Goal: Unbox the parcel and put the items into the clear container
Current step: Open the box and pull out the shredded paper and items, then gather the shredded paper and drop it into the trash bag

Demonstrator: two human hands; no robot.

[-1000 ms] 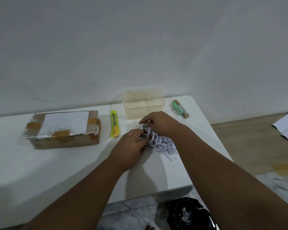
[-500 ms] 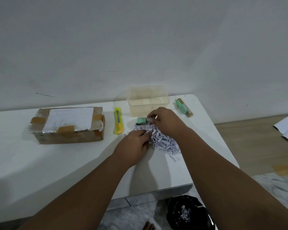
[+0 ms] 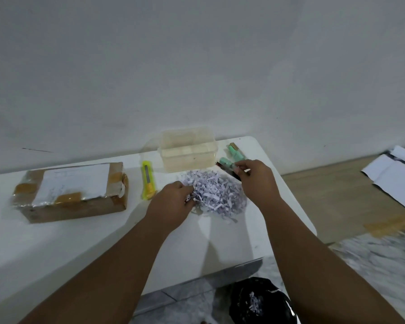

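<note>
A heap of shredded white paper (image 3: 216,195) lies on the white table (image 3: 80,242) in front of the clear container (image 3: 187,152). My left hand (image 3: 173,202) rests at the heap's left edge, fingers curled into the shreds. My right hand (image 3: 255,176) is at the heap's right side, shut on a small green-capped item with a dark body (image 3: 227,166). A second green item (image 3: 237,154) lies on the table just beyond it, right of the container. The taped cardboard parcel (image 3: 73,190) sits at the left.
A yellow utility knife (image 3: 147,180) lies between the parcel and the container. A black bag (image 3: 260,300) holding some shreds sits on the floor below the table's front edge. White sheets (image 3: 393,174) lie on the floor at the right. The wall stands right behind the table.
My right hand has pulled a green-capped item out of the shredded paper and carried it right, toward the other green item. The heap has spread out. My left hand stays at the shreds.
</note>
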